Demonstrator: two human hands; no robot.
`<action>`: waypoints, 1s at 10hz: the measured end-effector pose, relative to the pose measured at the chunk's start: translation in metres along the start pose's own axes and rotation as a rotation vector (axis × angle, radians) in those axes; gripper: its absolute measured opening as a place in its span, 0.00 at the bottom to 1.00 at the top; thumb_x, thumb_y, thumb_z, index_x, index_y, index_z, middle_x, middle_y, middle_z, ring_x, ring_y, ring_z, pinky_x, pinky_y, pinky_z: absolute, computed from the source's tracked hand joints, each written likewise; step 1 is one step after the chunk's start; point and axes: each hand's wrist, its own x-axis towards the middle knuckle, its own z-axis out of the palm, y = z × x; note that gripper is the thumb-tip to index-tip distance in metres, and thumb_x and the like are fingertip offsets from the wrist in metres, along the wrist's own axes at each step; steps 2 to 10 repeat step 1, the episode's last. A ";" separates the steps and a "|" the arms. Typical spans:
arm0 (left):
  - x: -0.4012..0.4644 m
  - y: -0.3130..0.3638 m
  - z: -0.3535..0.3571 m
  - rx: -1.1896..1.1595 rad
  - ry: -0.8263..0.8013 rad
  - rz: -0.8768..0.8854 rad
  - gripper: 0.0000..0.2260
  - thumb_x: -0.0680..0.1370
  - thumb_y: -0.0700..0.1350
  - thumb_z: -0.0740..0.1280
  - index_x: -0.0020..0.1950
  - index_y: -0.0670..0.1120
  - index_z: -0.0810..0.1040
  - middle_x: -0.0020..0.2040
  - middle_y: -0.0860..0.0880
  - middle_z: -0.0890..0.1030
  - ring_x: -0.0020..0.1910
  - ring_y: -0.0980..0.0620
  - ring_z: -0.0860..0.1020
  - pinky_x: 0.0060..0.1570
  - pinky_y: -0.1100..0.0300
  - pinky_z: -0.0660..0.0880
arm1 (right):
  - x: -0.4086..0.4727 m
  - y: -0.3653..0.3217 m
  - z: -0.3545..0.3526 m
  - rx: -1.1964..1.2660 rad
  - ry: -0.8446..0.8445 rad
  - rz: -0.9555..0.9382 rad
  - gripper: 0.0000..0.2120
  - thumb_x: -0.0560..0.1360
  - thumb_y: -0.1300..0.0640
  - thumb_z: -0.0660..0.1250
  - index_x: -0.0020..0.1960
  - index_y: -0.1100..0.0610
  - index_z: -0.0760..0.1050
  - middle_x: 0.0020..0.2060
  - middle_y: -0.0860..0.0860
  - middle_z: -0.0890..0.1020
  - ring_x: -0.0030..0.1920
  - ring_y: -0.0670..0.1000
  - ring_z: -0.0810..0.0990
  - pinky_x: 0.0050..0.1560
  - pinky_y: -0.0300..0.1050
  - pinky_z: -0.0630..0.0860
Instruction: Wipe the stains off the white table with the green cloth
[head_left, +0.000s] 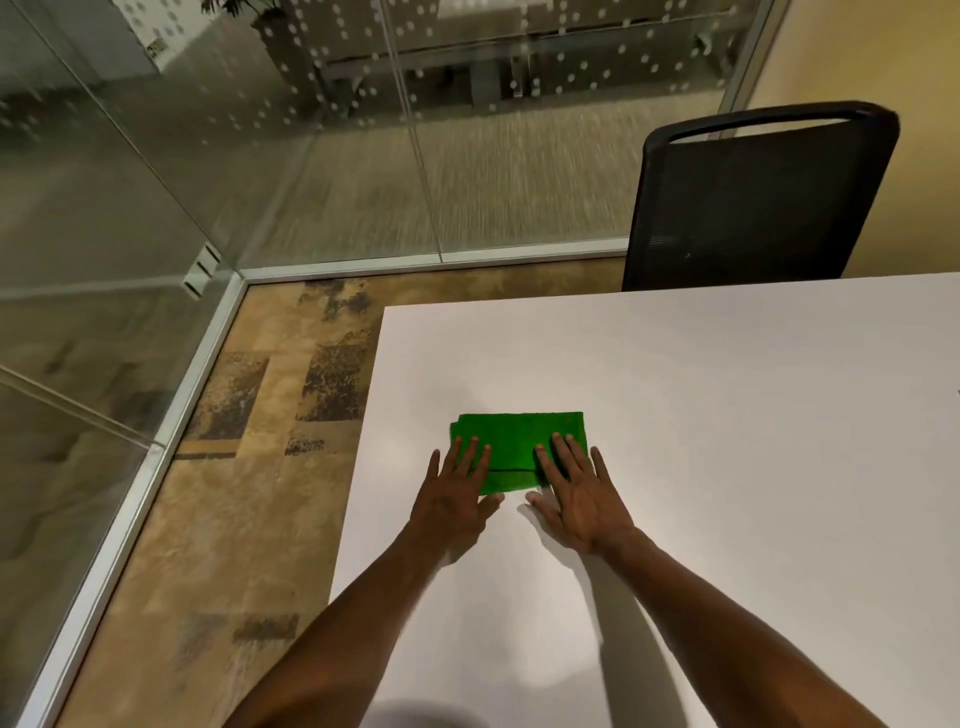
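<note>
Head camera: the left hand (453, 501) and right hand (576, 493), flat and apart, press the folded green cloth (511, 441) onto the white table (727, 415), apparently steadying it for wiping.

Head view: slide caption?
Both hands, left and right, pressed flat on a folded green cloth on the white table.

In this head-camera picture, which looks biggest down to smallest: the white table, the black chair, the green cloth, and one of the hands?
1. White table, filling most of the lower right.
2. Black chair, though it stands farther off, so its true size is understated.
3. Green cloth and the left hand look much alike in area; I would not rank them.
</note>
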 end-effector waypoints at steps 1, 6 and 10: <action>-0.006 -0.001 -0.022 -0.015 0.037 -0.008 0.36 0.80 0.67 0.43 0.83 0.48 0.48 0.84 0.45 0.49 0.83 0.42 0.45 0.79 0.41 0.45 | -0.008 -0.005 -0.017 0.061 0.130 0.026 0.42 0.79 0.30 0.39 0.82 0.57 0.57 0.80 0.64 0.60 0.81 0.64 0.56 0.79 0.62 0.53; -0.006 -0.001 -0.022 -0.015 0.037 -0.008 0.36 0.80 0.67 0.43 0.83 0.48 0.48 0.84 0.45 0.49 0.83 0.42 0.45 0.79 0.41 0.45 | -0.008 -0.005 -0.017 0.061 0.130 0.026 0.42 0.79 0.30 0.39 0.82 0.57 0.57 0.80 0.64 0.60 0.81 0.64 0.56 0.79 0.62 0.53; -0.006 -0.001 -0.022 -0.015 0.037 -0.008 0.36 0.80 0.67 0.43 0.83 0.48 0.48 0.84 0.45 0.49 0.83 0.42 0.45 0.79 0.41 0.45 | -0.008 -0.005 -0.017 0.061 0.130 0.026 0.42 0.79 0.30 0.39 0.82 0.57 0.57 0.80 0.64 0.60 0.81 0.64 0.56 0.79 0.62 0.53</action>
